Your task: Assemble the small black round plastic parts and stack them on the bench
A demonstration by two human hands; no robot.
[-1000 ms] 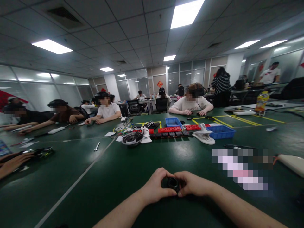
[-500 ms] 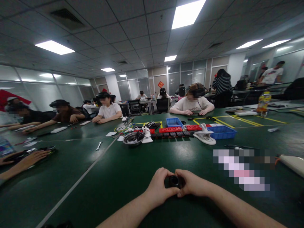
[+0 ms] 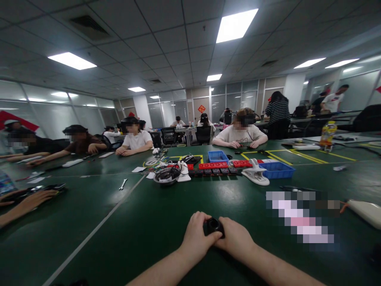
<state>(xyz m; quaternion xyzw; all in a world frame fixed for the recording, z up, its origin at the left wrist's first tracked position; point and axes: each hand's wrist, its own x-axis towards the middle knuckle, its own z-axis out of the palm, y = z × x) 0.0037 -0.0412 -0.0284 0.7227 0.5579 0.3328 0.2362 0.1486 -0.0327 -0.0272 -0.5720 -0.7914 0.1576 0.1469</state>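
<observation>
"What's that between the two hands?"

"A short black cylinder [image 3: 214,228], its round opening facing up. The left hand [image 3: 194,235] is clamped on one side, thumb wrapped along the near edge; the right hand [image 3: 236,238] is closed around the other, its fingertips mostly hidden from here."

"Why both, for something so small?"

"For steadiness, I'd guess, and tilted so the opening can be looked into. I can't tell whether it touches the green tabletop [image 3: 133,238]."

"And past it?"

"Off to the left, a co-worker's hand [image 3: 41,198] rests on a dark object [image 3: 61,188]. An open-ended wrench [image 3: 123,185] lies beside the pale line [image 3: 102,221]."

"And the cluster in the middle?"

"A white clip [image 3: 255,173], then a metal bowl [image 3: 163,182] with dark cable [image 3: 171,171] coiled in it, probably so it won't sprawl. The red power strip [image 3: 213,165] and black power strip [image 3: 224,171] likely sit central so everyone can reach them."

"The blue bins?"

"One bin [image 3: 278,173] is just beside the clip, another [image 3: 218,159] behind the strips, presumably for loose parts. Farther off, a yellow-labelled bottle [image 3: 328,135] stands to the right, and a person in a white T-shirt [image 3: 238,137] sits opposite."
</observation>
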